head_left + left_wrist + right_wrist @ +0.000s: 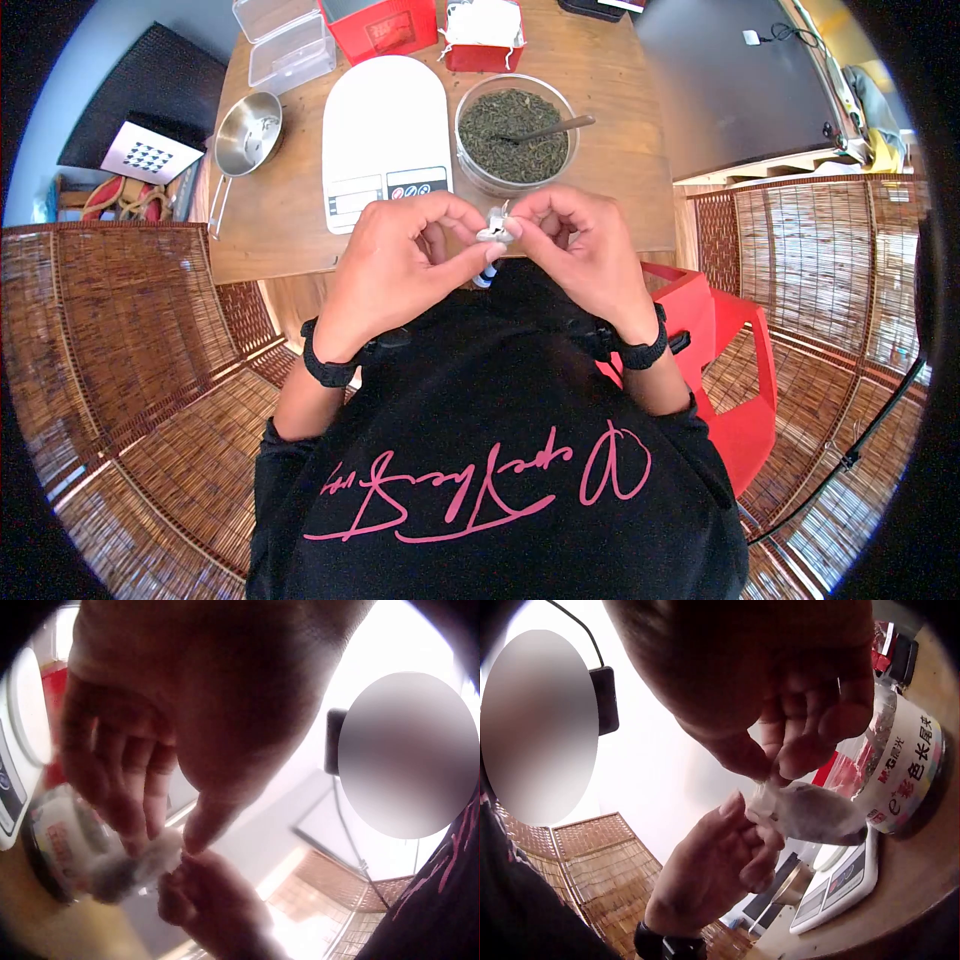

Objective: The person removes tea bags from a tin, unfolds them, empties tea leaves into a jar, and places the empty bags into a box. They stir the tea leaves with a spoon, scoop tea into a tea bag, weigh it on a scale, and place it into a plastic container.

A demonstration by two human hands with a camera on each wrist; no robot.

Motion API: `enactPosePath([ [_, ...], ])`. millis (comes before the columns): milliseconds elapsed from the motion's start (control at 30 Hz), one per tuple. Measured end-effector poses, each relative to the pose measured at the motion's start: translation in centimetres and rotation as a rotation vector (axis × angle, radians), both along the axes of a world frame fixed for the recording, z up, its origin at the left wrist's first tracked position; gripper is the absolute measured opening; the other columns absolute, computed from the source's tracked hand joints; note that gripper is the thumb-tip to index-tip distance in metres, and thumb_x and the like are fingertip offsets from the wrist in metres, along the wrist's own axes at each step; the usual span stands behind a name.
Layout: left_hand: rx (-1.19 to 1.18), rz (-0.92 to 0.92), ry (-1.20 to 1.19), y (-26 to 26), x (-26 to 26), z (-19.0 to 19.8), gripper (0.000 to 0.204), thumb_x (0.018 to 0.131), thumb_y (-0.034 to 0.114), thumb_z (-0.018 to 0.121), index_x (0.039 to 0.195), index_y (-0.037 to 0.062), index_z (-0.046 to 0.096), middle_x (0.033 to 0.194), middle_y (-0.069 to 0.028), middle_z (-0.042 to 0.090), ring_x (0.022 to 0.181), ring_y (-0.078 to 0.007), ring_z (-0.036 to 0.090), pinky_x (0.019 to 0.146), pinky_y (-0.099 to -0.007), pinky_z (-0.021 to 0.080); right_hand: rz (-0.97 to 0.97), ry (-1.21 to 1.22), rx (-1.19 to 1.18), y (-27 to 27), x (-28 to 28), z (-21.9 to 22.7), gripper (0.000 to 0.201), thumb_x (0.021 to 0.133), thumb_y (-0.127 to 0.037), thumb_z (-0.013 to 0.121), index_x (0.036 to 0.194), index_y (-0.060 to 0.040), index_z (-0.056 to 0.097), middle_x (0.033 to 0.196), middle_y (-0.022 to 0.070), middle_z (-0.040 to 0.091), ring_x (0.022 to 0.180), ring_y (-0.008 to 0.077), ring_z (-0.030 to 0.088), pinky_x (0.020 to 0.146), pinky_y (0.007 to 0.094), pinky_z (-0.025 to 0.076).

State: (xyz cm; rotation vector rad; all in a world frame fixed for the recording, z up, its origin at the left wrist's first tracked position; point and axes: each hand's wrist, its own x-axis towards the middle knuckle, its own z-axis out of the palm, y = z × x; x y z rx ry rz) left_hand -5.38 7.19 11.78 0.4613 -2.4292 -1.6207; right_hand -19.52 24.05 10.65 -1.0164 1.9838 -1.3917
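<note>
Between both hands hangs a small white tea bag (821,812), its lower part dark with the leaves inside. My left hand (405,255) pinches one side of its top between thumb and forefinger. On the opposite side, the thumb and fingertips of my right hand (580,245) pinch the gathered top edge. In the left wrist view the tea bag (135,870) looks blurred below the fingertips. Just beyond the hands stands a clear round tub (462,165) of dried tea leaves (490,125), with a spoon (560,128) lying in it.
Left of the tub lies a white kitchen scale (385,120). Further left is a metal pan (235,135) with a handle. At the back stand a clear plastic box (290,65), a red box (385,30) and a smaller red box (483,55) with white bags.
</note>
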Motion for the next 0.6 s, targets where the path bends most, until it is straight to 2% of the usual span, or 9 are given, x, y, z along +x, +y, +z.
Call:
enactPosePath([
  [100, -0.009, 0.031, -0.095, 0.4, -0.2, 0.2, 0.013, 0.087, 0.013, 0.079, 0.091, 0.0023, 0.073, 0.066, -0.0029, 0.068, 0.05, -0.0049, 0.054, 0.047, -0.0245, 0.04, 0.021, 0.024, -0.06, -0.2, 0.3, 0.1, 0.008, 0.092, -0.008, 0.073, 0.096, -0.0012, 0.071, 0.068, 0.004, 0.065, 0.055, 0.0067, 0.056, 0.052, 0.0261, 0.044],
  [167, 0.021, 0.05, -0.002, 0.7, -0.2, -0.1, 0.008, 0.089, 0.01, 0.076, 0.091, 0.0017, 0.074, 0.063, -0.0011, 0.066, 0.051, -0.0033, 0.053, 0.049, -0.0227, 0.04, 0.015, 0.092, -0.038, -0.1, 0.1, 0.3, 0.009, 0.092, -0.009, 0.074, 0.096, -0.0011, 0.071, 0.071, 0.0049, 0.067, 0.057, 0.0075, 0.057, 0.053, 0.0268, 0.046],
  [300, 0.06, 0.089, 0.016, 0.5, 0.1, -0.5, 0.008, 0.09, 0.008, 0.075, 0.091, 0.0007, 0.074, 0.062, 0.0008, 0.065, 0.052, -0.002, 0.052, 0.05, -0.0213, 0.04, -0.005, 0.076, -0.033, 0.0, -0.1, 0.4, 0.01, 0.092, -0.009, 0.074, 0.096, -0.0011, 0.071, 0.072, 0.0055, 0.067, 0.058, 0.0078, 0.058, 0.054, 0.0266, 0.046],
  [367, 0.15, 0.095, -0.044, 0.1, 0.3, -0.3, 0.007, 0.089, 0.007, 0.077, 0.09, 0.0018, 0.073, 0.073, 0.0038, 0.068, 0.064, 0.0, 0.054, 0.056, -0.019, 0.041, 0.01, 0.042, -0.037, 0.1, -0.1, 0.2, 0.01, 0.093, -0.01, 0.074, 0.096, -0.0014, 0.071, 0.073, 0.0055, 0.067, 0.059, 0.0075, 0.058, 0.054, 0.0264, 0.046],
  [500, 0.098, 0.109, 0.09, -0.1, 0.4, -1.0, 0.005, 0.089, 0.005, 0.075, 0.088, 0.0005, 0.074, 0.068, 0.0025, 0.066, 0.057, 0.0, 0.051, 0.052, -0.0199, 0.039, 0.021, 0.048, -0.026, 0.0, 0.1, 0.6, 0.01, 0.093, -0.01, 0.074, 0.097, -0.0015, 0.07, 0.072, 0.0039, 0.067, 0.059, 0.0066, 0.057, 0.054, 0.0259, 0.045],
  [600, 0.213, 0.16, 0.115, 0.0, 0.3, -1.3, 0.005, 0.089, 0.005, 0.075, 0.086, 0.0018, 0.073, 0.069, 0.0049, 0.066, 0.059, 0.0011, 0.05, 0.053, -0.019, 0.037, 0.022, -0.007, -0.071, -0.2, 0.4, 0.3, 0.009, 0.094, -0.01, 0.074, 0.097, -0.0015, 0.071, 0.072, 0.0022, 0.066, 0.059, 0.0057, 0.055, 0.054, 0.025, 0.044],
])
